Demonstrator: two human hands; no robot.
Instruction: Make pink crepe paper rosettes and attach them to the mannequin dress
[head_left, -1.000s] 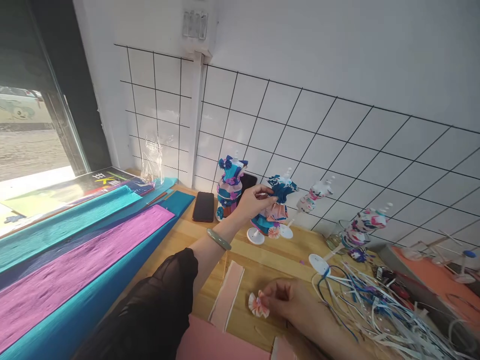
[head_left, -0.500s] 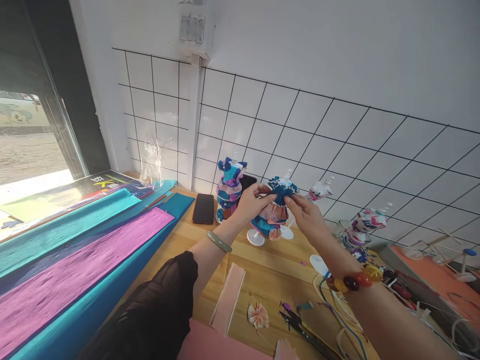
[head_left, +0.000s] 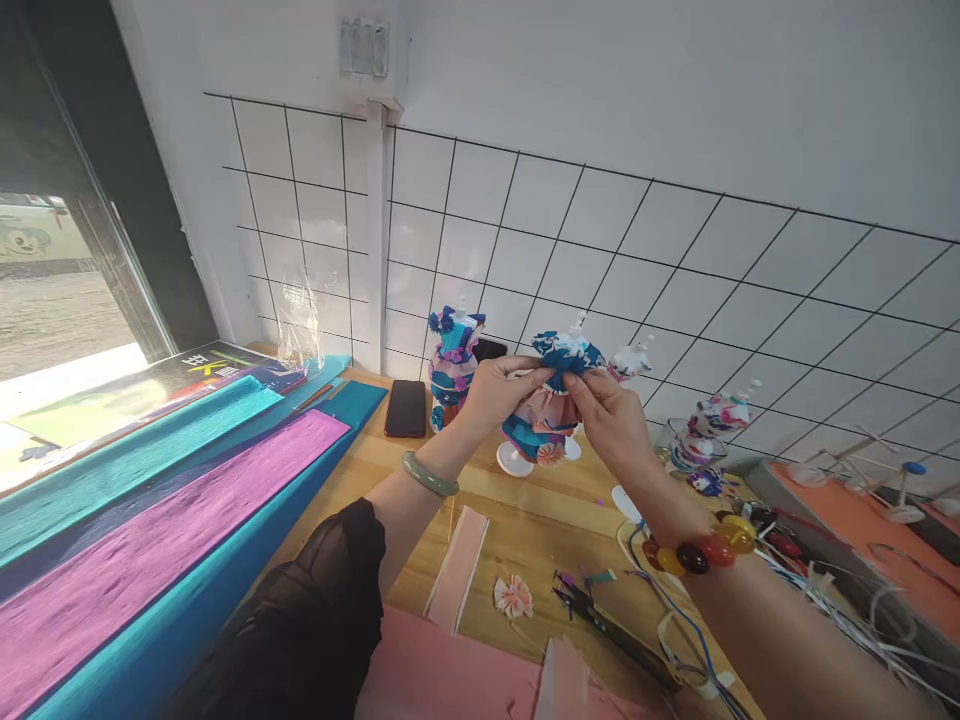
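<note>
Both hands pinch the gathered dark-blue crepe paper (head_left: 564, 374) at the upper part of a small mannequin, one from each side. My left hand (head_left: 491, 400) comes from the left, thumb and fingers closed on the paper. My right hand (head_left: 613, 412) grips it from the right in the same way. Below them the mannequin's dress (head_left: 541, 425) shows peach, blue and purple layers with a peach rosette (head_left: 550, 454) near its hem. White paper ruffles top the blue. A round white base (head_left: 515, 459) shows under the skirt.
A dressed mannequin (head_left: 454, 365) and a phone (head_left: 407, 408) stand left of my hands. More small mannequins (head_left: 718, 412) are at right. Crepe sheets (head_left: 225, 510) cover the left side. A peach strip (head_left: 459, 570), a rosette (head_left: 514, 596), pliers (head_left: 611, 630) and tangled cords (head_left: 690, 620) lie nearer me.
The view has shifted slightly. My fingers have moved on the blue paper, which now looks more bunched and spread at the top. Both hands keep hold of it.
</note>
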